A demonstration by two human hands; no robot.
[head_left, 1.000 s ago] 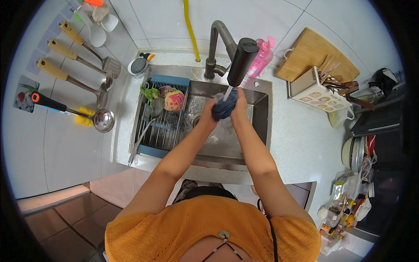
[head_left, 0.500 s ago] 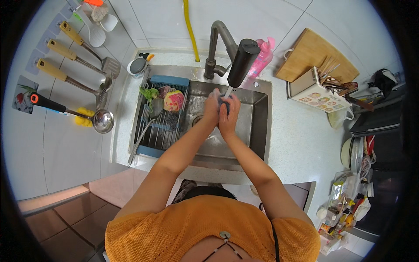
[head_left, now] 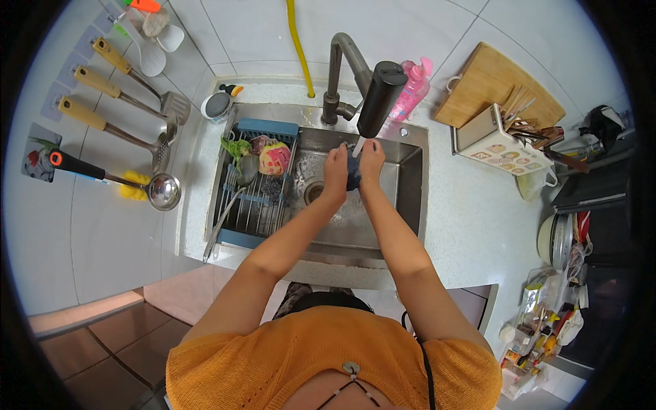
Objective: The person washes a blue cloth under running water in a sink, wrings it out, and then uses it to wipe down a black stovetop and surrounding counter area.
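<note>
- cloth [head_left: 353, 174]: dark blue
- faucet [head_left: 372, 96]: black head
- bottle [head_left: 412, 92]: pink
- sink [head_left: 410, 184]: grey steel
- rack [head_left: 263, 130]: blue rim
- cutting board [head_left: 488, 85]: light wood
- hose [head_left: 297, 44]: yellow

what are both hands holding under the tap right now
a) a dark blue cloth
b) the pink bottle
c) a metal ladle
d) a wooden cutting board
a: the left hand and right hand press a dark blue cloth between them, just below the faucet head, over the sink.

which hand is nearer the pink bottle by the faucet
Right. The right hand is under the faucet head, just below and left of the pink bottle. The left hand sits farther left, on the dark cloth's other side.
</note>
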